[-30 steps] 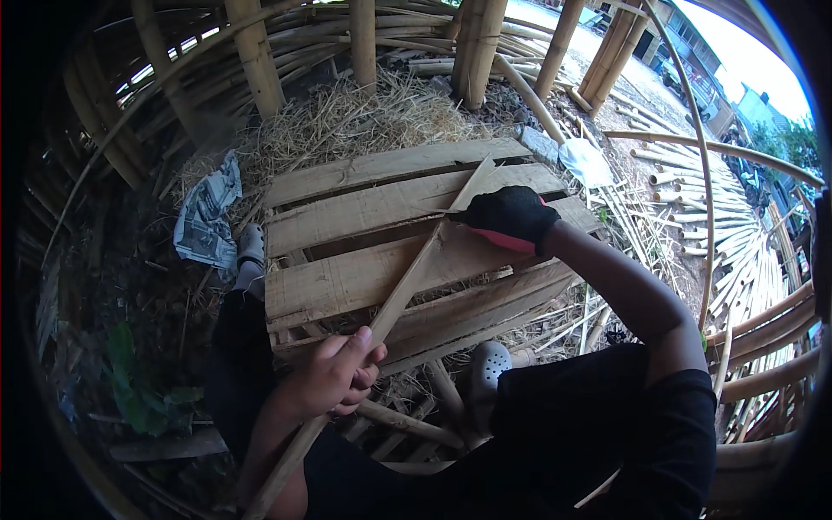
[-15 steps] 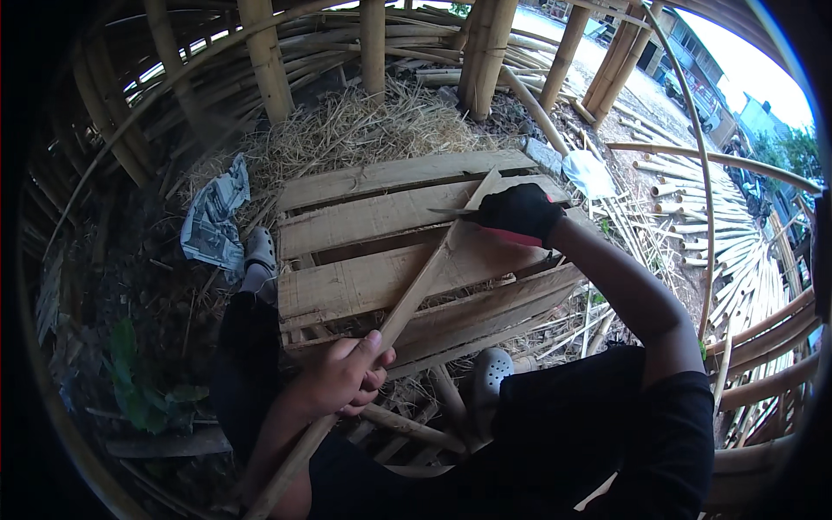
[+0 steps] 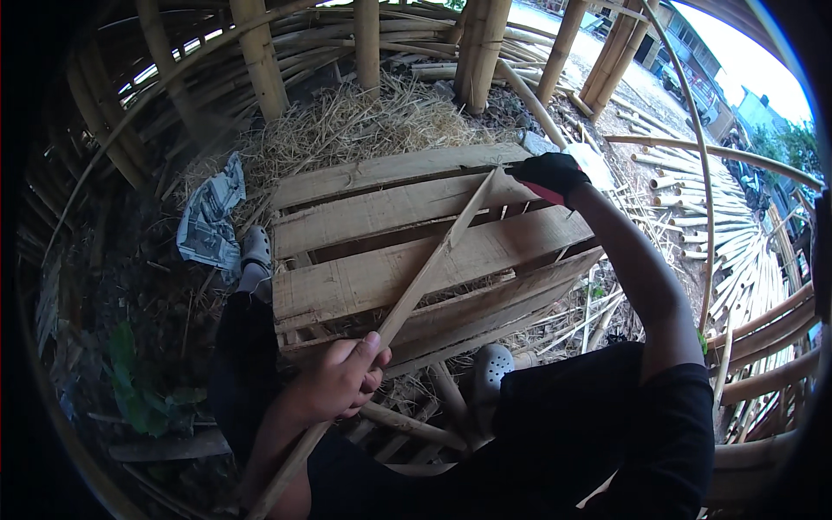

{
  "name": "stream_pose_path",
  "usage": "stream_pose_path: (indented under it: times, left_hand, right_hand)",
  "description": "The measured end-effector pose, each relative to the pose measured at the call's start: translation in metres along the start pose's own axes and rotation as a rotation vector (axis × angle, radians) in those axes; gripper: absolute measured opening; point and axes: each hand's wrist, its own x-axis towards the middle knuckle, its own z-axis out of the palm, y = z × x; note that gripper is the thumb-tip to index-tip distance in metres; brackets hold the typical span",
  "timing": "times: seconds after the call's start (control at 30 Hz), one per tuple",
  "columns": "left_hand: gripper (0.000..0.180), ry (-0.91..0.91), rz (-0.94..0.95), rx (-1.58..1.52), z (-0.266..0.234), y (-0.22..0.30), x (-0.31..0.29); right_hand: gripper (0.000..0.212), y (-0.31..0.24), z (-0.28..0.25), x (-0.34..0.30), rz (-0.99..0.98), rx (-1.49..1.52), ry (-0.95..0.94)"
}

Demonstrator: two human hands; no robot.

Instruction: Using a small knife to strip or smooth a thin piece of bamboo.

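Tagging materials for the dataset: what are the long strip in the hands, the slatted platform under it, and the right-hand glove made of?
Long strip: looks like split bamboo, tan, raw and unfinished. Slatted platform: rough, unpainted wooden planks with visible grain and gaps between them. Glove on the right hand: dark fabric, probably knit, with a red edge; any coating cannot be told.

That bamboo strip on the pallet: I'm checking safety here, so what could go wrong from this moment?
The left hand is bare while gripping the bamboo strip, so splinters or a sharp edge may cut it. The gloved right hand works at the strip's far tip; a slip could jerk it sideways off the wooden pallet. Loose bamboo near the feet might trip.
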Motion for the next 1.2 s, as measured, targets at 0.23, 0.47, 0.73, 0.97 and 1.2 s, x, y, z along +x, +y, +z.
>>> stream_pose_path:
  times: [0.23, 0.47, 0.73, 0.97, 1.2]
  left_hand:
    - [0.040, 0.013, -0.032, -0.047, -0.005, -0.007, -0.003]
    - [0.040, 0.022, 0.030, 0.055, -0.001, -0.008, -0.001]
    - [0.041, 0.032, -0.028, 0.007, -0.007, -0.013, -0.006]
    - [0.041, 0.049, 0.012, 0.051, 0.001, -0.006, -0.005]
    - [0.042, 0.049, 0.004, 0.040, 0.001, -0.004, -0.007]
  right_hand:
    - [0.028, -0.084, -0.004, -0.004, -0.175, -0.121, -0.125]
    - [0.059, 0.060, 0.003, -0.010, 0.556, -0.366, -0.057]
    - [0.061, -0.094, -0.059, -0.019, 0.362, 0.249, -0.235]
    - [0.043, -0.138, -0.026, -0.021, -0.030, 0.140, -0.255]
    - [0.035, -0.073, -0.024, 0.004, 0.094, 0.270, -0.344]
